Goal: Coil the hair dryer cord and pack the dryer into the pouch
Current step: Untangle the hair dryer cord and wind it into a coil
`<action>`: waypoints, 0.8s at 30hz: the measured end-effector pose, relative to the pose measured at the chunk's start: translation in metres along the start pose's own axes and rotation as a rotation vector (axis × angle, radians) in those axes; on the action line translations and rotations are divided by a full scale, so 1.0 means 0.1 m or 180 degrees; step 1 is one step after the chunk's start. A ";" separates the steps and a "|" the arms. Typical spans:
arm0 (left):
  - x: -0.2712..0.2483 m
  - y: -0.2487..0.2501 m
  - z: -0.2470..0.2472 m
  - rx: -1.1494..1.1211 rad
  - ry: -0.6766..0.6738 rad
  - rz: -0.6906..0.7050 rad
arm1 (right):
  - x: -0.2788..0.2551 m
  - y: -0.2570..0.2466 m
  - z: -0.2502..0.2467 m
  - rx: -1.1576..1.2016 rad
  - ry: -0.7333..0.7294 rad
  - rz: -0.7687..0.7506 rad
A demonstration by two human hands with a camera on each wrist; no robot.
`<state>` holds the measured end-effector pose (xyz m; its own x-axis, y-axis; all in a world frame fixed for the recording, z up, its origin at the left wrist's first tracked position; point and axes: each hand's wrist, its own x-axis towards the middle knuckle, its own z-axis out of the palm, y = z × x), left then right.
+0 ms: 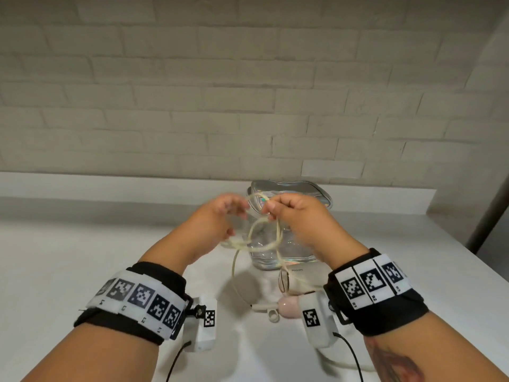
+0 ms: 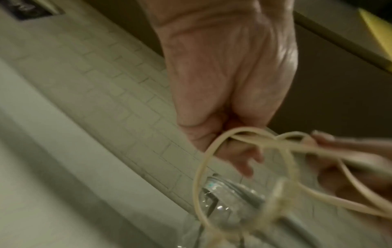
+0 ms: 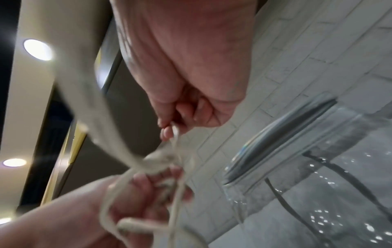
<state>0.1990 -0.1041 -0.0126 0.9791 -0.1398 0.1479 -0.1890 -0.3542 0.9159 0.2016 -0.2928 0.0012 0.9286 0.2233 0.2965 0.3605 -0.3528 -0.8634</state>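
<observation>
Both hands are raised above the white table, holding loops of the cream hair dryer cord [image 1: 261, 232]. My left hand [image 1: 220, 216] curls its fingers round several cord loops [image 2: 244, 135]. My right hand [image 1: 286, 213] pinches a strand of the cord [image 3: 175, 132] between thumb and fingertips. The cord hangs down to the white and pink hair dryer [image 1: 300, 282], which lies on the table under my right wrist. The shiny silver, partly clear pouch [image 1: 292, 194] stands upright just behind the hands, its top zip [image 3: 280, 132] visible in the right wrist view.
The white table [image 1: 82, 257] runs up to a low ledge and a white brick wall [image 1: 220, 92]. The cord's plug end with its loop [image 1: 270, 310] lies beside the dryer handle. A dark post stands at the right edge [image 1: 493, 210].
</observation>
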 end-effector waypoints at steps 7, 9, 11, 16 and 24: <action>-0.14 0.13 0.16 0.0957 0.0586 0.1249 | 0.05 -0.03 0.05 -0.0563 -0.0409 -0.0312; -0.10 0.23 0.15 0.0990 0.0098 0.1209 | 0.03 -0.02 0.07 -0.0463 -0.0436 -0.0351; -0.05 0.28 0.13 0.1410 -0.0238 0.1035 | 0.00 -0.04 0.04 -0.0142 -0.0452 -0.0347; 0.03 0.27 0.04 0.1385 0.0342 0.1056 | -0.11 -0.02 -0.08 -0.0462 -0.0913 0.0009; 0.09 0.11 -0.38 -0.1315 0.2084 0.0628 | -0.21 0.21 -0.16 -0.1863 -0.1157 0.0103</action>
<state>0.2083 -0.0740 0.0126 0.8002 0.4527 0.3933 -0.4454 0.0096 0.8953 0.1908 -0.3188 -0.0164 0.8880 0.4588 0.0302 0.4162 -0.7742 -0.4768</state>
